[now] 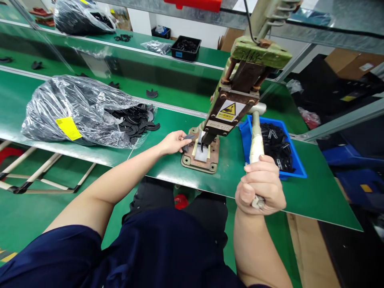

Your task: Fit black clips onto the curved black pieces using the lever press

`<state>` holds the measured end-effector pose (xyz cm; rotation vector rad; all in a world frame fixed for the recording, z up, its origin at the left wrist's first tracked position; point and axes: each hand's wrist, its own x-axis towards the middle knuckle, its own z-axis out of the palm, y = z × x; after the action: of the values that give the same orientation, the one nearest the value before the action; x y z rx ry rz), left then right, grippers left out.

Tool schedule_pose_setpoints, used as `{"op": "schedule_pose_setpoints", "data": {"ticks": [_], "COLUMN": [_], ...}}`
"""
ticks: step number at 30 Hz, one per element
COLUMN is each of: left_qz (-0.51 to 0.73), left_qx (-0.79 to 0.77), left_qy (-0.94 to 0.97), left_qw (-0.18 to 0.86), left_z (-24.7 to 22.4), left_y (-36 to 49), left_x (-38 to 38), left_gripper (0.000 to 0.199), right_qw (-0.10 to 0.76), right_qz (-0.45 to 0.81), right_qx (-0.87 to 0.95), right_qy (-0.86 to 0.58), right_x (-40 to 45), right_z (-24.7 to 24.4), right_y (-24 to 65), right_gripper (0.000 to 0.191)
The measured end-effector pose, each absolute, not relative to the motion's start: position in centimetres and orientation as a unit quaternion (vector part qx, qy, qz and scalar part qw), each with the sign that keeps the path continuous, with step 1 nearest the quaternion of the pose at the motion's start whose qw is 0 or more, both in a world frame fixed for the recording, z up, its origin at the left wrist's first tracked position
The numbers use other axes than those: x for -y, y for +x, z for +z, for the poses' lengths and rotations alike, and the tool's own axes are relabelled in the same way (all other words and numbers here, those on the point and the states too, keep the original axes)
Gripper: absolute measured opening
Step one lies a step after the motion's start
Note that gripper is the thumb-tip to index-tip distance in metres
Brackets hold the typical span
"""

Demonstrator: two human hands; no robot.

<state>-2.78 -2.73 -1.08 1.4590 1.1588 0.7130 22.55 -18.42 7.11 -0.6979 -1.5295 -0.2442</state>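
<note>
My right hand (261, 186) is wrapped round the pale lever (257, 140) of a green hand press (261, 52). Just left of the press base (198, 165), my left hand (174, 142) pinches a curved black plastic part (189, 137). Under the press head, a small black piece (203, 146) sits on the light metal fixture. A clear plastic bag (81, 108) lies on its side to the left, with many curved black parts (136, 122) spilling from its mouth. Right of the press, a blue bin (297, 166) holds many small black pieces (276, 148).
A green conveyor belt (180, 98) runs behind the table, with a few loose black parts (151, 93) on it. Beyond it stand a black tray (186, 48) and another full bag (84, 18). A metal shelf beam (204, 14) crosses overhead. Cardboard boxes (355, 64) are at right.
</note>
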Motion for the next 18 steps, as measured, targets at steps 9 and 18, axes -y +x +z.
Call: {"op": "schedule_pose_setpoints", "data": {"ticks": [9, 18], "left_qz": [0.314, 0.305], "left_qx": [-0.466, -0.456], "left_qy": [0.577, 0.596], "left_qw": [0.593, 0.587], "left_z": [-1.0, -1.9], "left_y": [0.6, 0.3], "left_x": [1.8, 1.0], "left_gripper": [0.027, 0.031], "right_qw": [0.651, 0.666], "right_qz": [-0.118, -0.118], "right_qx": [0.682, 0.67], "right_qy": [-0.311, -0.307], "right_x": [18.6, 18.3], "right_z": [7.3, 7.0], "right_y": [22.7, 22.7], "right_gripper": [0.027, 0.028]}}
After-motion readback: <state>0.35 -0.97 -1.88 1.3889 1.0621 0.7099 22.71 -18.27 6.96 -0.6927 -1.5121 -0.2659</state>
